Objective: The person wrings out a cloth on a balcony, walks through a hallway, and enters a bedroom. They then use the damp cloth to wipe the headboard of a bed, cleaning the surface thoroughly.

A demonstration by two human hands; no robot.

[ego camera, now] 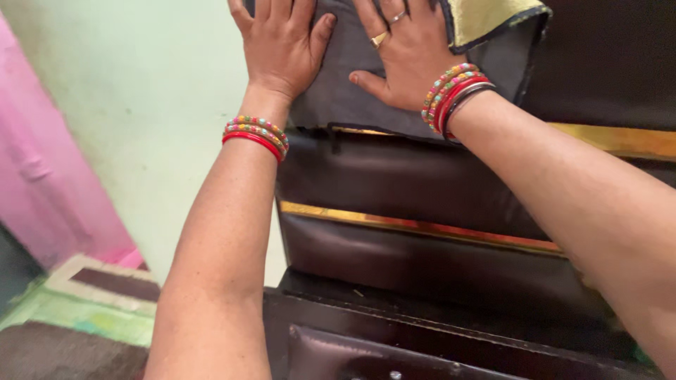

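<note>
Both hands flat & open, left hand (282, 46) + right hand (405, 53) pressing grey cloth (338, 91) on dark brown headboard (422, 190) w/ gold strips, far side.

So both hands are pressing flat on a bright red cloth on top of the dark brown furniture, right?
Not quite. The head view shows the cloth is dark grey, not bright red. The left hand and right hand do both lie flat on it, on top of the dark brown furniture with gold trim.
</note>
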